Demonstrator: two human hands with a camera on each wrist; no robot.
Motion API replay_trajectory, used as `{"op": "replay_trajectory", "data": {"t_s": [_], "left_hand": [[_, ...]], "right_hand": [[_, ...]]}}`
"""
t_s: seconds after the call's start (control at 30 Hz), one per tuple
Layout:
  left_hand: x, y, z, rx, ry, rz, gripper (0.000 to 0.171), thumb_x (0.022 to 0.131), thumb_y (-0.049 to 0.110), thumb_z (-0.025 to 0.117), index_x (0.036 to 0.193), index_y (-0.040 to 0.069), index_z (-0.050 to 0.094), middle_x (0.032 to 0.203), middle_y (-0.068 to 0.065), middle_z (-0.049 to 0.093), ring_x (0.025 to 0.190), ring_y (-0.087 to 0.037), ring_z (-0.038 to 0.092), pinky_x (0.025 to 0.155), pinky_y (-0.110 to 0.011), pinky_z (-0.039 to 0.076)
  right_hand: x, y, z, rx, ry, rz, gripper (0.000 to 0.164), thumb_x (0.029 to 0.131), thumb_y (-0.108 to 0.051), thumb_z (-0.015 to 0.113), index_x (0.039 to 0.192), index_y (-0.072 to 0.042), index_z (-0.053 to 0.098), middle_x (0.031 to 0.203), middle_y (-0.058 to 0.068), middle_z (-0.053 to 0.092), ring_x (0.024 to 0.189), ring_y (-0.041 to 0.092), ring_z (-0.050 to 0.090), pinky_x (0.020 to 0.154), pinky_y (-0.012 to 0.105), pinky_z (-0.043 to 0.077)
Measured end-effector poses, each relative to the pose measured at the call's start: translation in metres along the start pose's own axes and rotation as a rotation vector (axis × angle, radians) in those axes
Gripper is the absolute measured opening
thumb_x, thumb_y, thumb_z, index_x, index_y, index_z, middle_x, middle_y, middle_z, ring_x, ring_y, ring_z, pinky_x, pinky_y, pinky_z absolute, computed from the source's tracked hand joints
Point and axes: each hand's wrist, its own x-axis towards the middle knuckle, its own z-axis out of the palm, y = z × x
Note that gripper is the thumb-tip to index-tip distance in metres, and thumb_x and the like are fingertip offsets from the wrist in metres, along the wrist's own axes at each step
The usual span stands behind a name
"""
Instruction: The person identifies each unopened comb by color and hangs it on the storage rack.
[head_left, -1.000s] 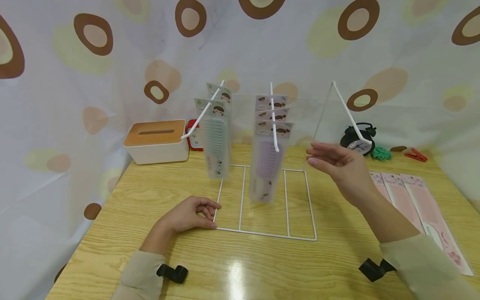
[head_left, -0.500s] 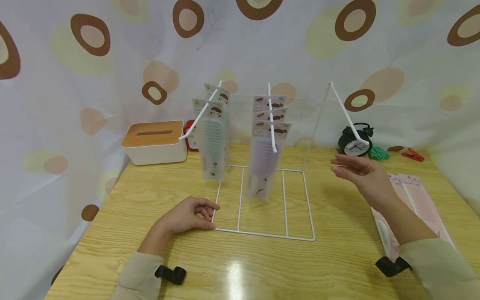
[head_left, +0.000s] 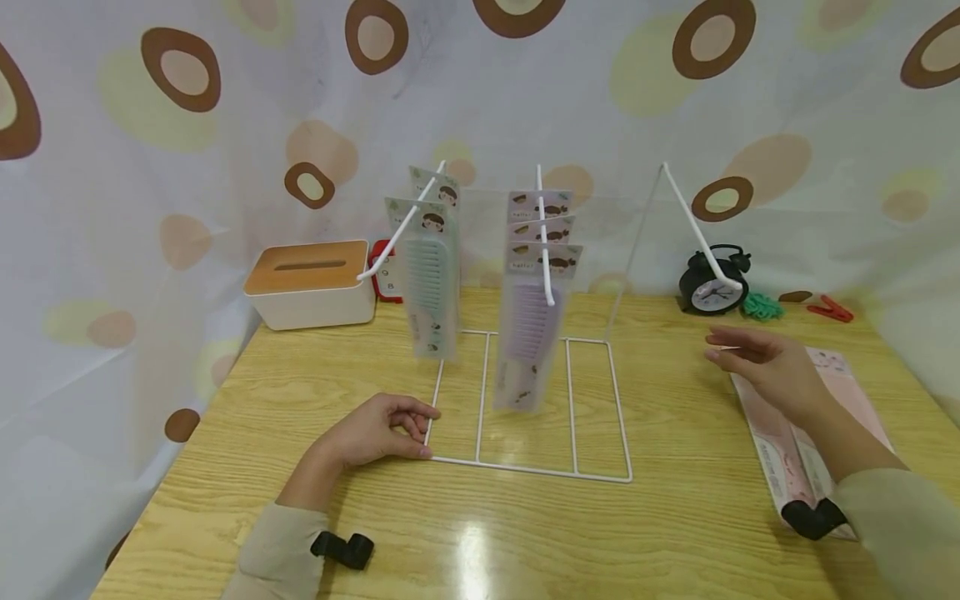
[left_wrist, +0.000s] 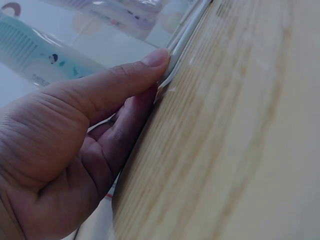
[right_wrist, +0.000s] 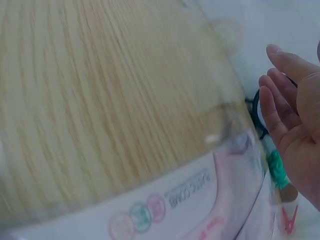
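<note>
"Which step is this?"
"Fetching one of the pink packs [head_left: 768, 429], I'd judge. They lie right of the rack [head_left: 528, 469]; the right hand [head_left: 780, 371] hangs above them, thumb and fingers apart, holding nothing."
"And the left hand [head_left: 382, 427]?"
"Pinching the rack's near left corner. Green packs [head_left: 427, 275] and purple packs [head_left: 532, 325] hang from the rack's left and middle hooks."
"Next move?"
"Probably calls for lowering and pinching a pack's top."

There is one rack [head_left: 525, 470] with three hooks [head_left: 546, 258], two green comb packs [head_left: 429, 292], three purple comb packs [head_left: 529, 333] and at least two pink packs [head_left: 763, 425], partly hidden. Two hands [head_left: 384, 427] show, along with two clocks [head_left: 716, 295], one tissue box [head_left: 309, 302], one green bundle [head_left: 762, 307] and one red clip [head_left: 832, 310].
</note>
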Motion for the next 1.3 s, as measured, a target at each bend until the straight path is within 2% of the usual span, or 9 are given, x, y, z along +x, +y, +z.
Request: {"op": "replay_trajectory", "data": {"t_s": [0.17, 0.3, 0.43, 0.53, 0.7, 0.93, 1.03, 1.17, 1.3], "left_hand": [[0.0, 0.0, 0.0, 0.022, 0.005, -0.01, 0.052, 0.081, 0.015, 0.084, 0.127, 0.001, 0.065, 0.094, -0.007, 0.066, 0.084, -0.015, 0.063, 0.078, -0.024, 0.052], [0.0, 0.001, 0.0, 0.027, 0.013, -0.028, 0.052, 0.081, 0.015, 0.084, 0.127, 0.004, 0.065, 0.094, -0.005, 0.066, 0.084, -0.016, 0.063, 0.079, -0.025, 0.052], [-0.001, 0.002, 0.0, 0.02, 0.015, -0.03, 0.052, 0.081, 0.014, 0.084, 0.128, 0.002, 0.064, 0.093, -0.007, 0.065, 0.083, -0.016, 0.063, 0.078, -0.025, 0.052], [-0.001, 0.002, -0.001, 0.011, 0.01, -0.025, 0.052, 0.081, 0.012, 0.083, 0.128, 0.0, 0.064, 0.094, -0.009, 0.065, 0.083, -0.016, 0.063, 0.077, -0.025, 0.052], [-0.001, 0.001, 0.0, -0.005, 0.0, -0.03, 0.051, 0.082, 0.01, 0.083, 0.128, -0.002, 0.063, 0.094, -0.011, 0.064, 0.083, -0.016, 0.062, 0.076, -0.024, 0.052], [-0.001, 0.0, 0.001, -0.017, 0.006, -0.023, 0.051, 0.081, 0.009, 0.083, 0.127, -0.003, 0.063, 0.095, -0.011, 0.064, 0.083, -0.017, 0.062, 0.075, -0.024, 0.052], [0.0, -0.001, 0.001, -0.016, 0.007, -0.023, 0.051, 0.081, 0.009, 0.083, 0.127, -0.002, 0.063, 0.094, -0.011, 0.064, 0.083, -0.016, 0.062, 0.076, -0.024, 0.052], [0.0, -0.001, 0.001, -0.01, 0.006, -0.022, 0.051, 0.081, 0.009, 0.083, 0.127, -0.002, 0.064, 0.094, -0.011, 0.064, 0.083, -0.017, 0.062, 0.076, -0.024, 0.052], [-0.001, -0.002, 0.0, 0.003, 0.01, -0.021, 0.051, 0.081, 0.011, 0.083, 0.127, -0.001, 0.064, 0.095, -0.011, 0.064, 0.084, -0.017, 0.062, 0.077, -0.024, 0.052]], "right_hand": [[0.003, 0.021, -0.009, -0.103, -0.005, 0.05, 0.058, 0.097, -0.037, 0.065, 0.145, -0.007, 0.051, 0.108, -0.037, 0.061, 0.092, -0.015, 0.057, 0.073, 0.013, 0.052], [0.006, 0.029, -0.014, -0.287, -0.003, 0.054, 0.052, 0.101, -0.035, 0.06, 0.144, -0.007, 0.053, 0.121, -0.009, 0.067, 0.093, -0.003, 0.052, 0.069, 0.013, 0.045], [0.01, 0.03, -0.019, -0.425, -0.025, 0.061, 0.055, 0.1, -0.035, 0.061, 0.144, -0.004, 0.051, 0.134, 0.029, 0.054, 0.103, 0.027, 0.054, 0.072, 0.025, 0.043], [0.013, 0.031, -0.023, -0.449, -0.087, 0.088, 0.07, 0.097, -0.044, 0.063, 0.149, -0.003, 0.043, 0.14, 0.036, 0.045, 0.108, 0.043, 0.053, 0.078, 0.04, 0.046], [0.018, 0.031, -0.025, -0.48, -0.199, 0.127, 0.09, 0.091, -0.058, 0.066, 0.155, -0.004, 0.032, 0.145, 0.04, 0.036, 0.113, 0.05, 0.052, 0.088, 0.061, 0.045], [0.019, 0.027, -0.02, -0.456, -0.191, 0.121, 0.09, 0.087, -0.058, 0.07, 0.152, -0.004, 0.038, 0.14, 0.035, 0.045, 0.116, 0.049, 0.049, 0.089, 0.062, 0.044], [0.016, 0.027, -0.018, -0.389, -0.11, 0.105, 0.079, 0.089, -0.051, 0.072, 0.148, -0.004, 0.045, 0.131, 0.029, 0.053, 0.11, 0.034, 0.053, 0.087, 0.042, 0.051], [0.009, 0.025, -0.016, -0.288, 0.017, 0.13, 0.067, 0.091, -0.049, 0.07, 0.141, -0.007, 0.054, 0.11, 0.001, 0.058, 0.09, 0.004, 0.05, 0.066, 0.015, 0.046], [-0.001, 0.011, -0.018, -0.214, 0.06, 0.164, 0.067, 0.09, -0.053, 0.068, 0.139, -0.009, 0.056, 0.098, -0.025, 0.054, 0.088, -0.01, 0.047, 0.068, 0.01, 0.044]]}}
